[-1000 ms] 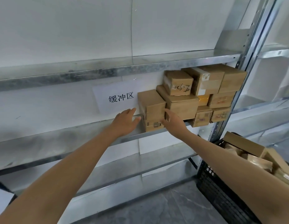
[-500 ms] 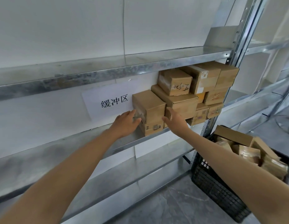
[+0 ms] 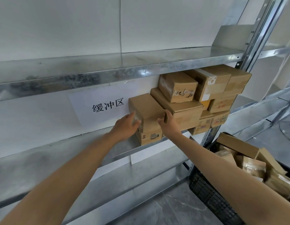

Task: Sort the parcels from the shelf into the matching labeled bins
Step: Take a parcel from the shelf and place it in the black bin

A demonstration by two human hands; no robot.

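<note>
The white paper sign (image 3: 100, 106) on the wall reads 缓冲区. Just right of it, on the dull galvanised steel shelf (image 3: 43, 159), stands the plain brown cardboard box (image 3: 147, 109). My left hand (image 3: 126, 125) presses flat on its left face. My right hand (image 3: 169, 125) wraps its front right corner. I count eight more stacked cardboard boxes (image 3: 184, 111) touching it, one marker-scrawled box (image 3: 178, 88) illegible. The black mesh plastic crate (image 3: 210, 197) holds further parcels.
</note>
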